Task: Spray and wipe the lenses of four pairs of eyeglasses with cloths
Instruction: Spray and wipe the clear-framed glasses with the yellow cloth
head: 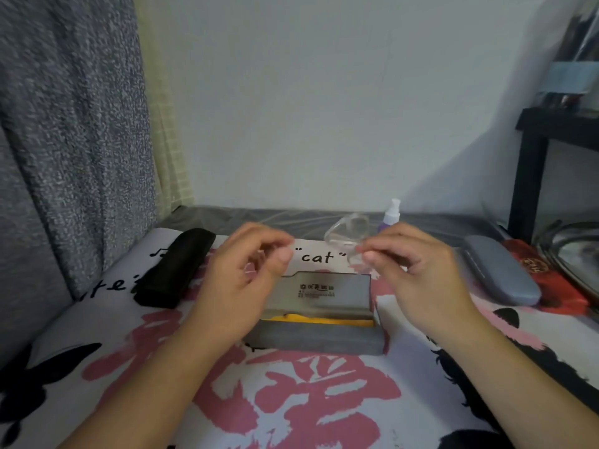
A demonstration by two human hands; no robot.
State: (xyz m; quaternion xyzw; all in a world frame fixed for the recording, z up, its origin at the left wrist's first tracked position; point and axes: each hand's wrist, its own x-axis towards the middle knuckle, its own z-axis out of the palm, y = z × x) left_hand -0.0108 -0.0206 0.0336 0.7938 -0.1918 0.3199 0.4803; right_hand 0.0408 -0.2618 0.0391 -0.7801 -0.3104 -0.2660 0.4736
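Open case (319, 314) centre; pouch (176, 267) left; closed case (502, 270) right.

The printed cloth (308, 400) is showing the word "cat" in quotation marks; the open grey case (319, 288) is bearing small print, too blurred to read.

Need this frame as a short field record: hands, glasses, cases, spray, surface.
left hand: raised over the open case, fingers curled; a grip on the frame cannot be told
right hand: pinches the clear eyeglasses
eyeglasses: held above the case, blurred
open grey case: centre, lid up, yellow cloth inside
black case: left, closed
blue-grey case: right, closed
spray bottle: upright behind the hands, purple with white nozzle
surface: patterned cloth printed "cat"
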